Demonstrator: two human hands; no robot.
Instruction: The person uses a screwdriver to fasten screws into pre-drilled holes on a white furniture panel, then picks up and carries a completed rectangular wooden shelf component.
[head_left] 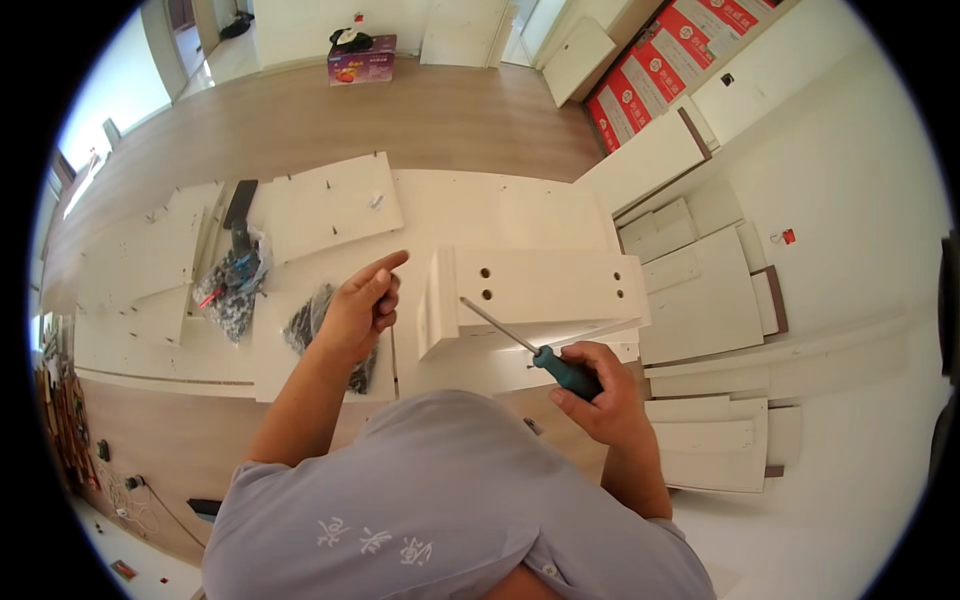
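Note:
My right hand (607, 397) is wrapped round the teal handle of a screwdriver (568, 374). Its metal shaft points up and left, the tip in front of a white box-like furniture piece (545, 290). Two pairs of dark round holes show on that piece, one pair near each end. To its left is my left hand (365, 305), index finger stretched toward the piece and the other fingers curled in; whatever they may hold is hidden. Below that hand lies a clear bag of dark small parts (310, 320), partly covered by my forearm.
White panels (335, 205) with upright pegs lie at the left, beside a bag of hardware (232, 295) and a dark tool (240, 212). More boards (700, 290) lean along the right wall. A purple box (362, 62) stands far off on the wood floor.

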